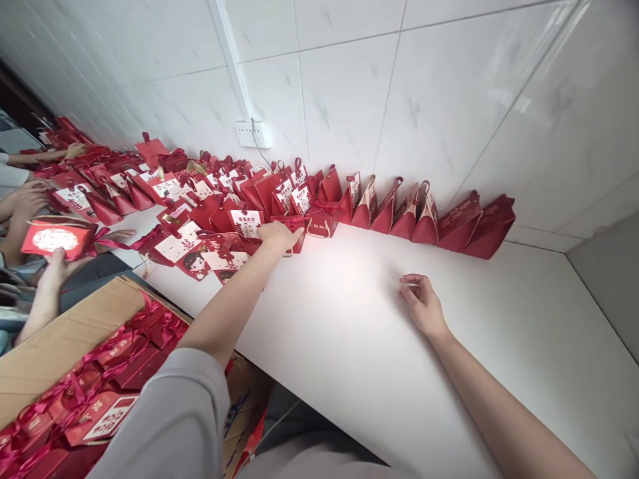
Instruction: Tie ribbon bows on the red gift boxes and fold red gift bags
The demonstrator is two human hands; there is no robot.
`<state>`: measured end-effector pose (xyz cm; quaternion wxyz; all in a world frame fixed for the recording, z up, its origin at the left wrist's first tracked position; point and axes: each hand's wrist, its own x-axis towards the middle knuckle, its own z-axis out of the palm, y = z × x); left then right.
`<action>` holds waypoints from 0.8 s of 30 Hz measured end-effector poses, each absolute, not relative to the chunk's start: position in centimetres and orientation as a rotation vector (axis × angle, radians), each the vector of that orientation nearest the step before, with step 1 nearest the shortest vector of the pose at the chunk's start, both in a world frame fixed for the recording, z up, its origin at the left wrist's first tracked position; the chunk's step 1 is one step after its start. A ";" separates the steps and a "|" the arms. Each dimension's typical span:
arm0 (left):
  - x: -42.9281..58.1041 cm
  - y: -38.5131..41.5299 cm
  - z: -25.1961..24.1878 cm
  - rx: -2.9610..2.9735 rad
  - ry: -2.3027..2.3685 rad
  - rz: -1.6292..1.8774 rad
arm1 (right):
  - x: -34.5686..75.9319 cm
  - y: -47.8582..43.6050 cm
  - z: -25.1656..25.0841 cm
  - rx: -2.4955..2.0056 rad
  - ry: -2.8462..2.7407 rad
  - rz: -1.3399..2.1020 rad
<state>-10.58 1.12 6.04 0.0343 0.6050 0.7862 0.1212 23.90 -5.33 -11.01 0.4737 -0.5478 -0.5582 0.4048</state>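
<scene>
While hidden fingertips leave left grip (278,235) unclear among boxes (323,219), right grip (424,309) curls loosely.

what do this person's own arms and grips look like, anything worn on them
The left grip and right grip are bare hands, with no gloves showing. A plain grey short sleeve with a hemmed edge leaves the left forearm bare; no sleeve shows on the right forearm.

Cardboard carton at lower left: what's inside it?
Inside the cardboard carton, red gift boxes with magenta ribbons show. Whatever lies beneath them is covered, and the grey left sleeve hides part of the view.
</scene>
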 end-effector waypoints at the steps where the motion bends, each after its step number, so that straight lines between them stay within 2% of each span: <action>1: -10.4 1.8 5.5 1.780 2.495 0.342 | 23.9 -5.3 -11.0 -1.335 -1.368 0.990; 4: -9.9 2.5 4.4 1.538 2.704 0.310 | 23.8 -5.3 -11.0 -1.330 -1.376 0.989; 6: -9.6 1.7 4.3 1.494 2.673 0.342 | 23.7 -5.3 -10.9 -1.327 -1.382 0.991; 8: -9.2 0.2 4.5 1.558 2.415 0.352 | 23.7 -5.3 -10.7 -1.323 -1.381 0.999; 12: -8.1 -3.7 4.7 1.741 1.538 0.312 | 23.6 -5.3 -10.2 -1.305 -1.352 1.015; 14: -7.3 -5.4 4.6 1.744 1.299 0.334 | 23.5 -5.2 -10.1 -1.294 -1.344 1.014; 18: -5.4 -7.2 4.3 1.749 1.069 0.392 | 23.6 -5.0 -9.9 -1.268 -1.340 1.015; 24: -1.7 -6.8 2.9 1.715 1.033 0.442 | 23.6 -5.0 -9.6 -1.266 -1.336 1.037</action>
